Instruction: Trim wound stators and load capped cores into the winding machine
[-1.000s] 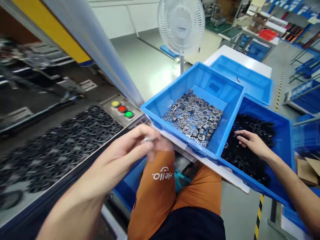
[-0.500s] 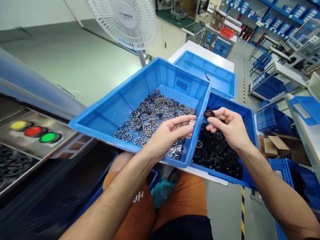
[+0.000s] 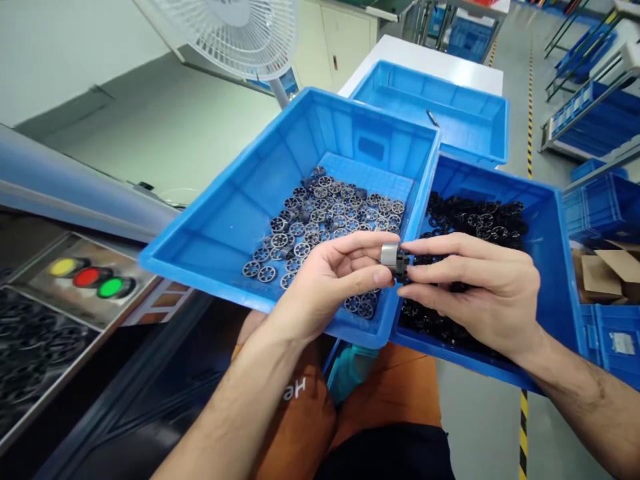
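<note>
Beyond our fingers sits the blue bin of silver wheels [image 3: 240, 220], and under our right fingers the blue bin of black wheels [image 3: 550, 267]. Our left hand [image 3: 320, 280] and right hand [image 3: 480, 287] meet fingertip to fingertip. Left fingers pinch the silver ring [image 3: 389, 254]; right fingers press the black part [image 3: 401, 262] against it.

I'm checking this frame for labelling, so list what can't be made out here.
Head view only:
- Where the silver sleeve meets the black part: covered by right hand and left hand fingertips.
- Black parts bin, near side: hidden behind the right hand.
- Fan: cut off by the top edge.
- Dark parts at left: blurred.
</note>
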Demonstrator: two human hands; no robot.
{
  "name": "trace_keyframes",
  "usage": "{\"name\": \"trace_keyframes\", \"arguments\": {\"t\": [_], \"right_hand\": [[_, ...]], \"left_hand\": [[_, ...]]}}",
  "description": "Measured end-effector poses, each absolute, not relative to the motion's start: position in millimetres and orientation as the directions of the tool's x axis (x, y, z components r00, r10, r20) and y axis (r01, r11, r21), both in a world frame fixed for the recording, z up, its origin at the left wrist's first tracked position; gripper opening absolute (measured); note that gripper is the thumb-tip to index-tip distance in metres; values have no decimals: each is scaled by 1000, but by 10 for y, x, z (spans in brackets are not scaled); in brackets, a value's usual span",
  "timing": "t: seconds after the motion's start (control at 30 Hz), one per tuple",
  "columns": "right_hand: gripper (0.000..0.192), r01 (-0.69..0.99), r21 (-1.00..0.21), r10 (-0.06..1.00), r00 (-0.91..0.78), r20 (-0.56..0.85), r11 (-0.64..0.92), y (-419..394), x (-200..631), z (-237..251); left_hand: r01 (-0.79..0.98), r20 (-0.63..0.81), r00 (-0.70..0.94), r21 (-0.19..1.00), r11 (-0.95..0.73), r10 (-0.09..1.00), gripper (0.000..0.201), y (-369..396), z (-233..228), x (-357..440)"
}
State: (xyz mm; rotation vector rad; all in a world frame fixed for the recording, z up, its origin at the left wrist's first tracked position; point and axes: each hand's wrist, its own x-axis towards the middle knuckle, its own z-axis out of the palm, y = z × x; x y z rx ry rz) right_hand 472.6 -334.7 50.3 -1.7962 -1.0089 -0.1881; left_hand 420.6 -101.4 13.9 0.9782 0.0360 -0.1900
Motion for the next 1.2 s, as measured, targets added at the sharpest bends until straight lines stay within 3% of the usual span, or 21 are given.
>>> {"name": "trace_keyframes", "arguments": {"t": [0.17, 0.4, 0.77, 1.1, 1.2], "right_hand": [[18, 675, -726, 521, 670, 529, -131, -3338, 4720, 506], [40, 553, -818, 457, 775, 437, -156, -3339, 4678, 514], [34, 536, -843, 521, 730, 442, -37, -3328, 4702, 496], [39, 558, -830, 516, 710, 479, 2, -3323, 4698, 498], [38, 497, -867, 509, 741, 437, 21, -3313, 4700, 495]], "left_hand": [[186, -108, 979, 816, 548, -171, 41, -1022, 133, 4208], [156, -72, 983, 816, 557, -169, 44, -1021, 129, 4205], [158, -63, 981, 805, 571, -183, 35, -1023, 156, 4211], [230, -113, 967, 777, 586, -230, 39, -1000, 136, 4208], [246, -122, 963, 768, 591, -242, 38, -998, 127, 4200]]}}
